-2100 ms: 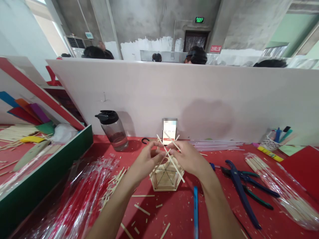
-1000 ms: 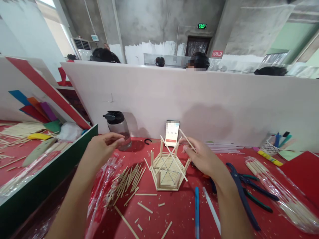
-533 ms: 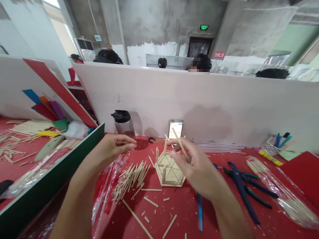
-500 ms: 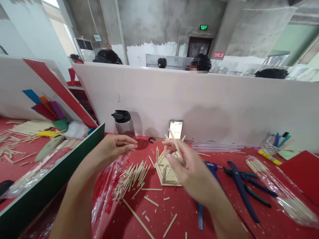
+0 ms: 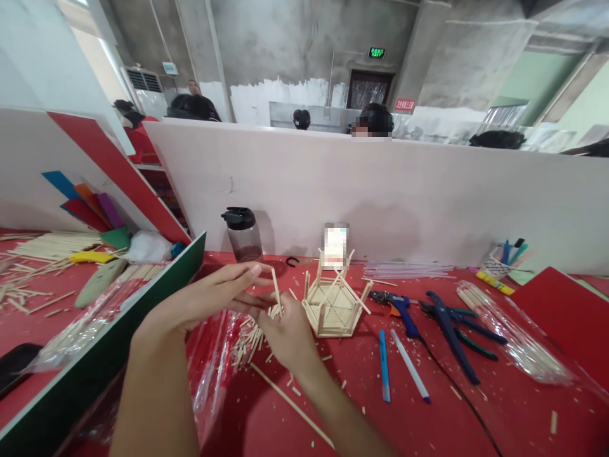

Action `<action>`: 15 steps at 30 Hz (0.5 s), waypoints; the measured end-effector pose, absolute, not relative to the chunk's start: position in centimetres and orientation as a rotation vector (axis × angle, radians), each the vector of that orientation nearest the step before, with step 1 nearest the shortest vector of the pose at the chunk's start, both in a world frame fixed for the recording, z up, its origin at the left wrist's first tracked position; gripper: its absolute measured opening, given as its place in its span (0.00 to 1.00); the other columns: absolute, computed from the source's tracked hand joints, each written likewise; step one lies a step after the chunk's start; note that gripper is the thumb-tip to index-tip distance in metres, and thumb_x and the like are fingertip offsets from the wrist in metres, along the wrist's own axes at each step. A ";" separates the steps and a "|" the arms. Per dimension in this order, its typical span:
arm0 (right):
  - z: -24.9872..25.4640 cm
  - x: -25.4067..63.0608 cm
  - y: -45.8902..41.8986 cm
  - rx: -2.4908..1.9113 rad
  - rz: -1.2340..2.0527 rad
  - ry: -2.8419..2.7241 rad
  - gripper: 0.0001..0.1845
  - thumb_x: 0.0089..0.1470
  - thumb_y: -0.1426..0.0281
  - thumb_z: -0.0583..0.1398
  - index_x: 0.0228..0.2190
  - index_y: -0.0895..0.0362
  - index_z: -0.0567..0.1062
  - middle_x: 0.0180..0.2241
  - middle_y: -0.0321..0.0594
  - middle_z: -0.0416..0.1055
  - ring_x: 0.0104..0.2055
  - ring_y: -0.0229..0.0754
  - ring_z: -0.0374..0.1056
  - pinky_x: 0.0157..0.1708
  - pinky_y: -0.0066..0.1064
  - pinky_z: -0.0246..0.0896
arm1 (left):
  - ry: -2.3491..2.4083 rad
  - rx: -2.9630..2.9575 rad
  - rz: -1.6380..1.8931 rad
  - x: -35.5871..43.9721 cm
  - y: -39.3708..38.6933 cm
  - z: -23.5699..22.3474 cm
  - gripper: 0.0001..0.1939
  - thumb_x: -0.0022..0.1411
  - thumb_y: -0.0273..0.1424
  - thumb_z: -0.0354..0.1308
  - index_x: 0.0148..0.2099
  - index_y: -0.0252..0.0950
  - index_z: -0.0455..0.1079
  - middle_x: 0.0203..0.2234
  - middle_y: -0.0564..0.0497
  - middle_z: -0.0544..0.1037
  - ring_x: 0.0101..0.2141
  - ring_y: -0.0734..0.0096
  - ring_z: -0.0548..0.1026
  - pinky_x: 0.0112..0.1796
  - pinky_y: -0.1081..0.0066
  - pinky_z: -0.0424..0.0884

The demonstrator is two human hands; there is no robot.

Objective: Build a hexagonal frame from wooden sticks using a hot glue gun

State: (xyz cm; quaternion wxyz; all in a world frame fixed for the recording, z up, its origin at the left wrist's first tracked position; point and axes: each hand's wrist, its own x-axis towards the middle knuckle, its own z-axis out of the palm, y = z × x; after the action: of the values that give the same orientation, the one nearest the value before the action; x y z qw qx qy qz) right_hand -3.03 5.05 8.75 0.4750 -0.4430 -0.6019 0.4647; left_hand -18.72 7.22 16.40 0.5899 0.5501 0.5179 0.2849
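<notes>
A short wooden stick stands nearly upright between my hands. My right hand is closed on its lower part, with some fingers reaching left under the other hand. My left hand comes from the left, thumb and fingers closed at the stick's upper end; the exact contact is partly hidden. Right of them on the red table sits a six-sided wooden stick frame with short uprights at its corners and crossed sticks over its top. A pile of cut sticks lies partly hidden under my hands.
A bottle and a lit phone stand by the white partition. At right lie a glue gun, blue cutters, a blue pen, a white pen and bagged sticks. A green-sided divider borders the left.
My right hand has moved left from in front of the frame, carrying the stick to my left hand. The frame, glue gun and pens now show uncovered. Earlier, both hands were at the frame.
</notes>
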 end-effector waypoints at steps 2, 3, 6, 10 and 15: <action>8.9 -3.0 5.0 -1.110 1.140 -1.453 0.09 0.54 0.65 0.62 0.35 0.57 0.78 0.34 0.40 0.76 0.31 0.40 0.68 0.30 0.29 0.60 | 1.217 1.251 0.645 -19.2 7.0 16.2 0.30 0.58 0.52 0.60 0.58 0.44 0.67 0.51 0.44 0.78 0.44 0.57 0.80 0.46 0.61 0.77; 9.1 -3.0 4.9 -1.123 1.156 -1.441 0.09 0.53 0.65 0.62 0.33 0.57 0.78 0.31 0.39 0.76 0.28 0.38 0.66 0.27 0.28 0.57 | 1.227 1.242 0.642 -19.3 6.9 16.2 0.30 0.57 0.52 0.61 0.58 0.44 0.68 0.51 0.45 0.78 0.44 0.57 0.80 0.45 0.62 0.78; 9.1 -2.9 4.6 -1.155 1.227 -1.377 0.09 0.52 0.64 0.62 0.28 0.58 0.76 0.22 0.34 0.70 0.21 0.35 0.58 0.22 0.27 0.51 | 1.280 1.247 0.615 -19.6 6.7 16.2 0.30 0.55 0.54 0.61 0.55 0.44 0.69 0.49 0.45 0.79 0.42 0.57 0.80 0.40 0.63 0.79; 7.9 -2.6 4.5 -1.158 1.172 -1.308 0.08 0.51 0.65 0.60 0.28 0.57 0.74 0.27 0.37 0.72 0.29 0.38 0.65 0.31 0.29 0.59 | 1.416 1.361 0.565 -20.1 6.7 16.5 0.31 0.55 0.54 0.59 0.55 0.43 0.70 0.47 0.45 0.80 0.39 0.59 0.80 0.35 0.66 0.77; 5.7 -2.6 4.2 -1.166 1.273 -1.269 0.08 0.55 0.65 0.57 0.27 0.55 0.70 0.25 0.35 0.70 0.30 0.40 0.67 0.33 0.31 0.61 | 1.484 1.652 0.597 -20.1 7.2 17.4 0.23 0.55 0.54 0.56 0.38 0.38 0.74 0.30 0.49 0.80 0.28 0.65 0.76 0.30 0.69 0.72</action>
State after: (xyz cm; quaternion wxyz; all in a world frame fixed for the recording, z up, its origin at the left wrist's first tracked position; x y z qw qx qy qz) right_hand -2.57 4.21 5.72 0.4789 -0.4779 -0.5199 0.5215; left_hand -20.13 7.16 17.36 0.4088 0.6557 0.5890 0.2368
